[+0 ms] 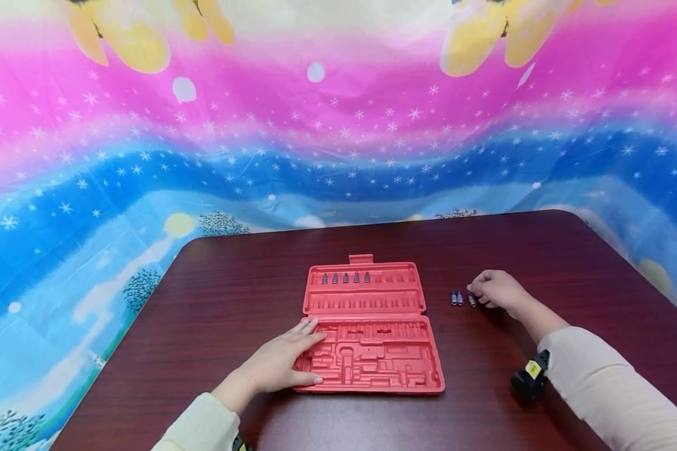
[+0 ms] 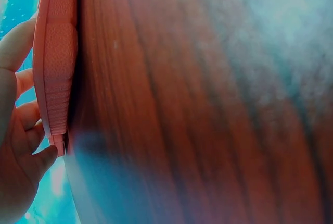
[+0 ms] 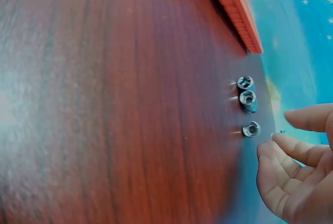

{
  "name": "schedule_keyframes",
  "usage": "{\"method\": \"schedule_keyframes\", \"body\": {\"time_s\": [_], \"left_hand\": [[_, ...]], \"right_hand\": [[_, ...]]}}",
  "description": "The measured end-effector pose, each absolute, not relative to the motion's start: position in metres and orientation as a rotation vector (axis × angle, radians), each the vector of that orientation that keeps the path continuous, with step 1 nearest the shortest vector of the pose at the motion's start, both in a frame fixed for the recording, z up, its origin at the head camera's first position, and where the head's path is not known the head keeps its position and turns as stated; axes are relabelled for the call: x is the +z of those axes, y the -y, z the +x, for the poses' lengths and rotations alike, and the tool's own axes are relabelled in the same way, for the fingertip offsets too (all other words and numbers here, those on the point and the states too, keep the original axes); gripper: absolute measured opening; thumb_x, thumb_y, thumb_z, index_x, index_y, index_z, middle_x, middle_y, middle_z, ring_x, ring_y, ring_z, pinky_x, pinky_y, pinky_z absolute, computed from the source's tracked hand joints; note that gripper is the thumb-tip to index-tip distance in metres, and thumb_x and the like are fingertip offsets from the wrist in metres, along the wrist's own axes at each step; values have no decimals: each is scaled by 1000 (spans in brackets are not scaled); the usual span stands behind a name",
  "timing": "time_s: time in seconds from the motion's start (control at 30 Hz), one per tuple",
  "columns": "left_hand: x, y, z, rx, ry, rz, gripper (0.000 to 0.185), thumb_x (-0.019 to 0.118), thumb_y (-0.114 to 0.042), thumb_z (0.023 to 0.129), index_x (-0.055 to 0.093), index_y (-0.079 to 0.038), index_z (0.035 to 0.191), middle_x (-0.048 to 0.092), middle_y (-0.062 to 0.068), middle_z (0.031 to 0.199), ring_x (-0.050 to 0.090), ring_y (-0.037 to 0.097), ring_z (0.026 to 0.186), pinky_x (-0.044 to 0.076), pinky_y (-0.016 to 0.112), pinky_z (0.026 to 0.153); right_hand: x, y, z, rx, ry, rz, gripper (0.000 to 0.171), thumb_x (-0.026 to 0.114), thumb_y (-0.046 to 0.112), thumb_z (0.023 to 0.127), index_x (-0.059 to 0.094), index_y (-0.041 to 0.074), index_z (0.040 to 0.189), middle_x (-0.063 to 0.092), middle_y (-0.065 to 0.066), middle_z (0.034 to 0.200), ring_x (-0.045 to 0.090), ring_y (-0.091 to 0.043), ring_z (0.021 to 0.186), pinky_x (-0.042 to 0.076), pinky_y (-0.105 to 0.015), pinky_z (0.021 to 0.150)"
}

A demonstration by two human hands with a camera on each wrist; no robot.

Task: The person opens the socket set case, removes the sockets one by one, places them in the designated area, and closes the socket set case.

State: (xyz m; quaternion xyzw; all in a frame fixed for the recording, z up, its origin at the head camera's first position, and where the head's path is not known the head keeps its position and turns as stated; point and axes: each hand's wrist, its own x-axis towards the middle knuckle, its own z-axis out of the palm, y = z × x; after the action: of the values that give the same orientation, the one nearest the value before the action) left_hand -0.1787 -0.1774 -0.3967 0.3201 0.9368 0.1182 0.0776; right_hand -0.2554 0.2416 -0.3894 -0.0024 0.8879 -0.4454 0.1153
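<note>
The open red case (image 1: 367,314) lies on the dark reddish-brown table (image 1: 242,275), its far half (image 1: 367,305) and near half (image 1: 372,363) both spread flat, with a small latch tab (image 1: 361,258) at its far edge. Five dark bits (image 1: 346,278) stand in a row in the left part of the far half's upper row of slots, while the near half shows moulded recesses of many shapes. The left hand (image 1: 279,363) rests over the case's left side, fingers spread and relaxed, the forefinger and its neighbours on the rim of the near half and the thumb over the near left corner, gripping nothing. To the right of the case, level with its far half, are three metal sockets: a pair (image 1: 459,299) side by side and, just beyond them from the case, a single socket (image 1: 472,301), slightly slanted. The right hand (image 1: 498,291) is farther right of the case, right by that single socket; its thumb and forefinger are parted, the other fingers bent, and nothing shows in its grasp. Right of the case's near half, a black device (image 1: 527,379) with a yellow label sits at the right wrist, below a cream sleeve (image 1: 615,382). Behind the case hangs a pink and blue cloth (image 1: 338,125) with white snowflakes
</note>
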Motion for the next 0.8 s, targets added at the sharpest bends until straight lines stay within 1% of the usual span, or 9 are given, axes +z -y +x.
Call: {"method": "schedule_keyframes", "body": {"time_s": [0.13, 0.3, 0.57, 0.8], "left_hand": [[-396, 178, -179, 359, -2805, 944, 72, 56, -54, 74, 38, -15, 132, 22, 6, 140, 14, 19, 129, 25, 38, 97], [-396, 178, -179, 367, -2802, 936, 72, 57, -54, 73, 39, -15, 131, 22, 6, 140, 14, 20, 128, 25, 39, 97], [-397, 178, -178, 367, -2805, 930, 73, 56, -55, 73, 39, -16, 131, 22, 6, 140, 14, 19, 128, 26, 40, 96], [-397, 176, -176, 393, -2788, 920, 73, 56, -56, 72, 39, -16, 131, 23, 6, 140, 15, 21, 128, 27, 41, 95]], "right_hand": [[-383, -240, -255, -1312, -2586, -28, 33, 43, 21, 90, 47, -9, 103, 52, -19, 95, 53, -28, 84, 46, -38, 69], [-380, -232, -253, -1349, -2560, -50, 38, 43, 24, 90, 45, -11, 107, 52, -21, 97, 54, -26, 83, 46, -39, 71], [-381, -209, -252, -1489, -2482, -40, 37, 45, 23, 90, 46, -10, 108, 54, -15, 90, 54, -21, 75, 47, -34, 69], [-381, -191, -251, -1623, -2450, -82, 36, 47, 21, 89, 48, -10, 106, 55, -15, 89, 55, -23, 74, 47, -32, 68]]}}
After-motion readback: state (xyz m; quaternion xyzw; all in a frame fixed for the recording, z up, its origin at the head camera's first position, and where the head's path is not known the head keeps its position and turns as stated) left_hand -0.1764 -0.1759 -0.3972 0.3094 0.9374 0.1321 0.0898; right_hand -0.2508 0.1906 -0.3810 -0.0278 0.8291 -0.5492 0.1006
